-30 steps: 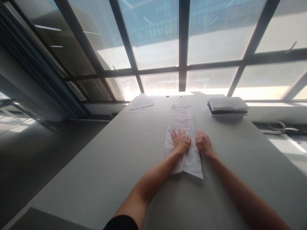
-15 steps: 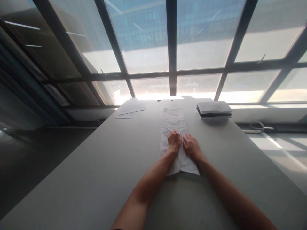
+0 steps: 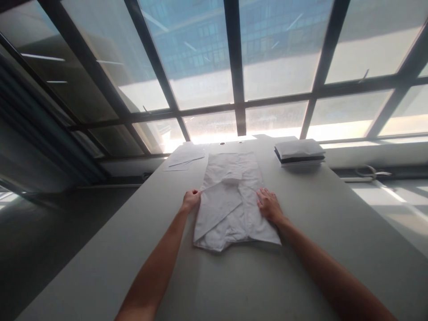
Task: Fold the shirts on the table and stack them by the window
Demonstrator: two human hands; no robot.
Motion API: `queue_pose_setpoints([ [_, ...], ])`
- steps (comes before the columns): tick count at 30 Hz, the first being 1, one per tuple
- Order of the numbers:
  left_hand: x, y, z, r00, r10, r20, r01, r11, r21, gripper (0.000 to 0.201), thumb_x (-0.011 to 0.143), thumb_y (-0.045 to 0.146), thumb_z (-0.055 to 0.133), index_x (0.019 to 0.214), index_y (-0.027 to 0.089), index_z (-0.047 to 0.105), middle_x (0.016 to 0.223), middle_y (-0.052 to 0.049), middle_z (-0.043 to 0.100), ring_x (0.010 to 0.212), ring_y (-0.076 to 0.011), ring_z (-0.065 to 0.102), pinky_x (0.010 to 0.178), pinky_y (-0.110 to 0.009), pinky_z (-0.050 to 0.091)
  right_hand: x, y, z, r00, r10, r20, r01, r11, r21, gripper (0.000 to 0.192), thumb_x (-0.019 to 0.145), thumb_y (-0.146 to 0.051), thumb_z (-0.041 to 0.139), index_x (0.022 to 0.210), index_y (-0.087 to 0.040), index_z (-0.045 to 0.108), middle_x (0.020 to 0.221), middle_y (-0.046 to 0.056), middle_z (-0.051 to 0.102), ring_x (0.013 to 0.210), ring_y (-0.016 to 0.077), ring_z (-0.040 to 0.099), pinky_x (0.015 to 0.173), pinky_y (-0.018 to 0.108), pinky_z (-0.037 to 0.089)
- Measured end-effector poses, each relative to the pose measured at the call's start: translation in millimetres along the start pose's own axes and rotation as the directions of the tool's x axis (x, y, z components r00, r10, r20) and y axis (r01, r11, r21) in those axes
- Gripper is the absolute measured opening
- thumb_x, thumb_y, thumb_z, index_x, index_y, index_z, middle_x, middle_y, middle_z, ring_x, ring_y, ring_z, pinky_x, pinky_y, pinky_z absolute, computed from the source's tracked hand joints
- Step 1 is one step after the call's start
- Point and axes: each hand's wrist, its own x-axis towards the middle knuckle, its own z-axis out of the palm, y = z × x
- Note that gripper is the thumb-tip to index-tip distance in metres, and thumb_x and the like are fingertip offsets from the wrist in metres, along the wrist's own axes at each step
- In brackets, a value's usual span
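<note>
Two hands work one white garment (image 3: pixel 230 200), apparently a shirt, lying flat in the middle of the grey surface (image 3: pixel 301 267).

Head view, progress: the garment is partly folded, judged from how it lies. Its right side is turned in along a straight edge, and the right hand (image 3: pixel 268 206) rests flat on that side, fingers spread, pressing it down. The left hand (image 3: pixel 191 199) is closed on the left edge, pinching a flap of cloth that runs slantwise across the panel. The left side thus lies loose and uneven; the near hem is rumpled, with layers showing at the lower left corner. Far end lies flat and smooth. My judgement: the lengthwise fold is only half set, and any crosswise fold is not yet made.

Head view, edges and room: bare surface lies on both sides of the garment and between it and the near edge. The left edge of the surface runs diagonally, near the left forearm, with dark floor beyond. A stack of folded cloth (image 3: pixel 300 152) sits at the far right, well apart from the garment. Loose sheets of paper (image 3: pixel 185 158) lie at the far left, near the garment's far corner but not touching. The window frame (image 3: pixel 236 67) rises just behind the far edge.
</note>
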Motion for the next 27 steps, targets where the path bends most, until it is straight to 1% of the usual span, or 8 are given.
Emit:
queue_pose_setpoints([
  [4, -3, -6, 3.0, 0.997, 0.055, -0.046, -0.050, 0.994, 0.101, 0.021, 0.079, 0.026, 0.067, 0.097, 0.015, 0.068, 0.108, -0.016, 0.072, 0.113, -0.0323, 0.064, 0.096, -0.040, 0.049, -1, -1, 0, 1.000, -0.007, -0.011, 0.007, 1.000, -0.004, 0.053, 0.100, -0.025, 0.045, 0.151, -0.013, 0.051, 0.163, 0.015, 0.040, 0.153, 0.0284, 0.031, 0.125, 0.048, 0.018],
  [6, -13, 4, 18.4, 0.983, 0.179, -0.036, -0.171, 0.972, 0.161, 0.032, 0.083, 0.024, 0.062, 0.113, 0.014, 0.067, 0.129, -0.019, 0.066, 0.127, -0.0338, 0.057, 0.107, -0.045, 0.044, -1, -1, -1, 1.000, -0.007, -0.011, 0.007, 1.000, -0.008, 0.053, 0.100, -0.025, 0.045, 0.151, -0.013, 0.052, 0.163, 0.015, 0.040, 0.153, 0.0284, 0.031, 0.125, 0.048, 0.019],
  [9, -36, 23, 52.9, 0.867, 0.480, 0.135, -0.499, 0.830, 0.251, 0.040, 0.093, 0.023, 0.051, 0.131, 0.016, 0.064, 0.142, -0.016, 0.060, 0.134, -0.0291, 0.053, 0.115, -0.043, 0.040, -1, 0, -1, 1.000, -0.012, -0.001, 0.012, 1.000, -0.010, 0.052, 0.100, -0.024, 0.045, 0.151, -0.013, 0.052, 0.163, 0.015, 0.040, 0.153, 0.0285, 0.031, 0.125, 0.048, 0.020],
  [12, -58, 37, 85.5, 0.759, 0.573, 0.310, -0.646, 0.720, 0.251, 0.047, 0.098, 0.028, 0.046, 0.143, 0.018, 0.057, 0.151, -0.013, 0.055, 0.142, -0.0272, 0.048, 0.120, -0.043, 0.035, -1, 1, 0, 1.000, -0.019, 0.002, 0.019, 1.000, -0.024, 0.052, 0.100, -0.024, 0.045, 0.150, -0.014, 0.052, 0.163, 0.015, 0.040, 0.152, 0.0286, 0.031, 0.124, 0.048, 0.021],
  [15, -69, 43, 102.2, 0.760, 0.561, 0.327, -0.645, 0.711, 0.278, 0.053, 0.103, 0.034, 0.042, 0.153, 0.020, 0.048, 0.161, -0.012, 0.043, 0.150, -0.0303, 0.036, 0.124, -0.051, 0.026, -5, 1, 1, 1.000, -0.019, -0.009, 0.018, 0.998, -0.054, 0.051, 0.101, -0.024, 0.045, 0.150, -0.016, 0.053, 0.162, 0.014, 0.041, 0.152, 0.0282, 0.032, 0.124, 0.048, 0.021],
  [18, -71, 44, 104.1, 0.767, 0.544, 0.341, -0.638, 0.705, 0.309, 0.055, 0.105, 0.037, 0.038, 0.158, 0.023, 0.042, 0.165, -0.009, 0.036, 0.154, -0.0311, 0.029, 0.125, -0.055, 0.022, -9, -10, 2, 1.000, -0.021, -0.021, 0.019, 0.997, -0.076, 0.049, 0.102, -0.027, 0.045, 0.150, -0.019, 0.053, 0.162, 0.014, 0.042, 0.153, 0.0287, 0.030, 0.124, 0.051, 0.019],
  [23, -71, 44, 101.6, 0.760, 0.533, 0.371, -0.645, 0.689, 0.331, 0.056, 0.106, 0.039, 0.037, 0.159, 0.020, 0.040, 0.167, -0.011, 0.031, 0.155, -0.0332, 0.025, 0.125, -0.057, 0.019, -1, -57, 4, 0.993, -0.112, 0.040, 0.113, 0.994, -0.012, 0.050, 0.105, -0.041, 0.042, 0.152, -0.026, 0.052, 0.166, 0.012, 0.036, 0.156, 0.0314, 0.021, 0.123, 0.053, 0.019],
  [27, -70, 42, 104.0, 0.756, 0.552, 0.352, -0.652, 0.682, 0.332, 0.056, 0.106, 0.041, 0.037, 0.159, 0.021, 0.041, 0.167, -0.010, 0.033, 0.154, -0.0336, 0.028, 0.124, -0.056, 0.021, 16, -92, 14, 0.986, -0.054, 0.160, 0.056, 0.998, -0.010, 0.056, 0.106, -0.046, 0.038, 0.154, -0.021, 0.049, 0.167, 0.018, 0.030, 0.155, 0.0380, 0.020, 0.120, 0.059, 0.019],
])
